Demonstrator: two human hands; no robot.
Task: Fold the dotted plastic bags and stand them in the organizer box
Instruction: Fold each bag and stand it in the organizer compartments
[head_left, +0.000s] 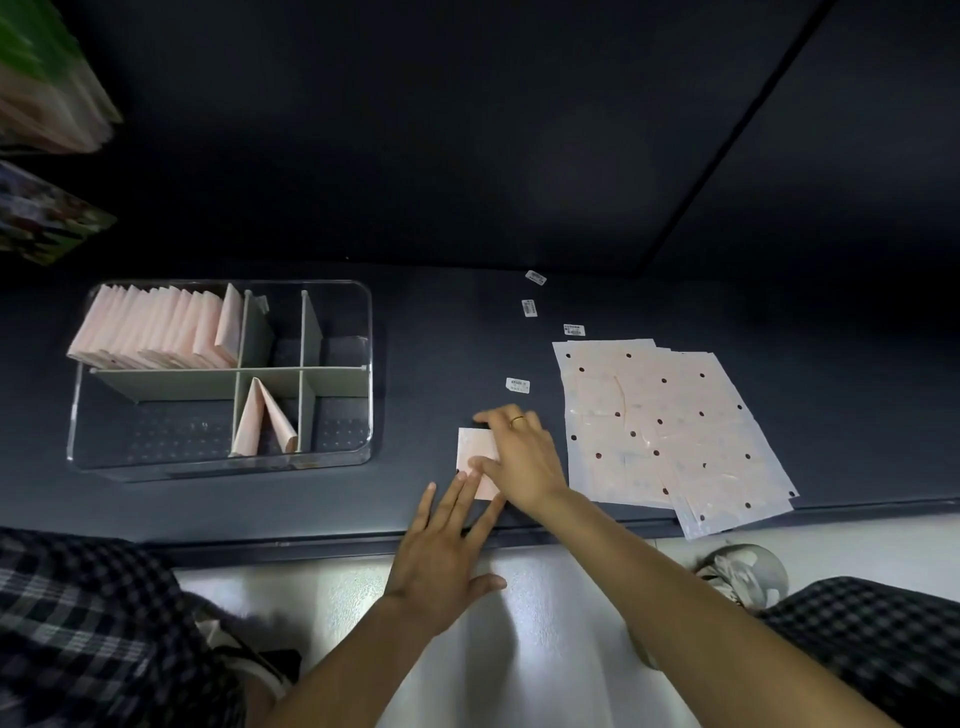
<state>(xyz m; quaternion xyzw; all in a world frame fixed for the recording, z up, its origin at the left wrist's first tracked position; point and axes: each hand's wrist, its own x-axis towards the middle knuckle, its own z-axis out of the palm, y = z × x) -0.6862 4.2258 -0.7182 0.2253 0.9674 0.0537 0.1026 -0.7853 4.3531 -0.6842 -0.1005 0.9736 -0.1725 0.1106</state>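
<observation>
Left hand (447, 540) and right hand (519, 457), fingers flat and straight, press folded bag (470, 449) onto worktop (441, 332), likely setting crease

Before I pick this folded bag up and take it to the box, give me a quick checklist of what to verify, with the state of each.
1. Folded bag lies flat on the dark table: ok.
2. Both hands on it: right hand presses from above, left hand touches its near edge with straight fingers: ok.
3. Fold is tight enough to stay closed: cannot tell, the hands cover much of it.
4. Organizer box has room: ok, several compartments look empty.
5. Bags already in the box stand upright: not ok, the two in the front middle compartment lean.
6. Unfolded bags lie fully on the table: not ok, one corner overhangs the edge.
</observation>
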